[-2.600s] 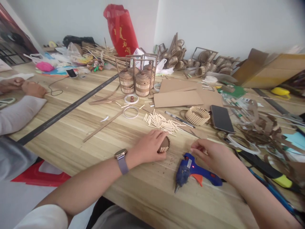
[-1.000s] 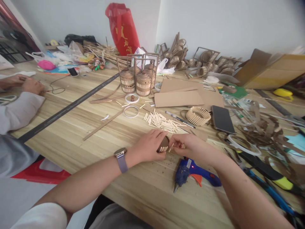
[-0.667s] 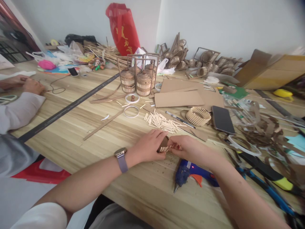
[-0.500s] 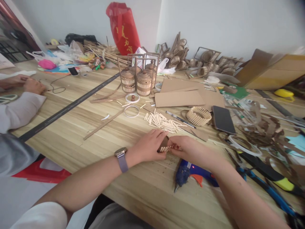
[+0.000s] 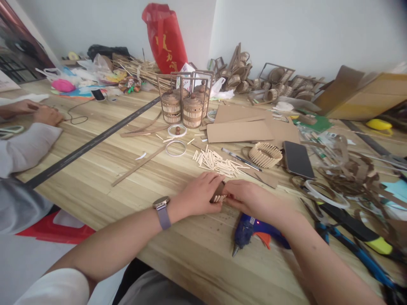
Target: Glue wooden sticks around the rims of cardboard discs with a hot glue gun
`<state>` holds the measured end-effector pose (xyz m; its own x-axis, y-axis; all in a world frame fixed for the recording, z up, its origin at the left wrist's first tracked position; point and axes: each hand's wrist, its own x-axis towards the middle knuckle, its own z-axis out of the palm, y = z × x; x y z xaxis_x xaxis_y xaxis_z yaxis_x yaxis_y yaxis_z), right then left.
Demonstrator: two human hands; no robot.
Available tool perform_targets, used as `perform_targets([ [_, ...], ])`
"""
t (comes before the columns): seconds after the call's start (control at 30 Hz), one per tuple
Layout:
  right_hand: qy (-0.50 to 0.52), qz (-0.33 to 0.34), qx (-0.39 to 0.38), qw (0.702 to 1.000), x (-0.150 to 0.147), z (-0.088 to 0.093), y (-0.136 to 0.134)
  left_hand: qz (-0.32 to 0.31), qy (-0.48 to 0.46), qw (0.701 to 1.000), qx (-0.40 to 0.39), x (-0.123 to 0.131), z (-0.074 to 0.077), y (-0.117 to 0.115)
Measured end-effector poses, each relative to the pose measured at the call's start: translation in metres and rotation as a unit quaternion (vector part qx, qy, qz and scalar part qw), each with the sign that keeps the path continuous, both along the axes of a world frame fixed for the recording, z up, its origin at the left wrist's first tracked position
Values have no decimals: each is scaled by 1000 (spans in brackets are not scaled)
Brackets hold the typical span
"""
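My left hand, with a watch on its wrist, is closed round a small brown ring that has a row of short pale sticks along its lower edge. My right hand pinches at the ring's right side; its fingertips are partly hidden, so I cannot tell whether a stick is between them. Just beyond both hands lies a loose pile of short wooden sticks. A blue glue gun with an orange trigger and a lit red light rests under my right wrist, its nozzle toward me.
Pliers lie at the right, near a phone and a stick-sided ring. Cardboard sheets and lidded stick baskets stand farther back. Another person's hands are at the far left.
My right hand has shifted very slightly left, closer against the ring. My left hand and the ring look still.
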<state>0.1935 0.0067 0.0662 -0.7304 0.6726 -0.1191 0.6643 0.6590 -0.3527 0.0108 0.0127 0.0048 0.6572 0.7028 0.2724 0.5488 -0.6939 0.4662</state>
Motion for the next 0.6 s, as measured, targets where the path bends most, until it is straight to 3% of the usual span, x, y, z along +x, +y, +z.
perform_targets([
  [0.23,-17,-2,7,1000,-1,0,-2,1,0,1000,5,0,1,0],
  [0.6,-41,-19,31,999,-1,-3,-2,53,-15,998,7,5,6,-8],
])
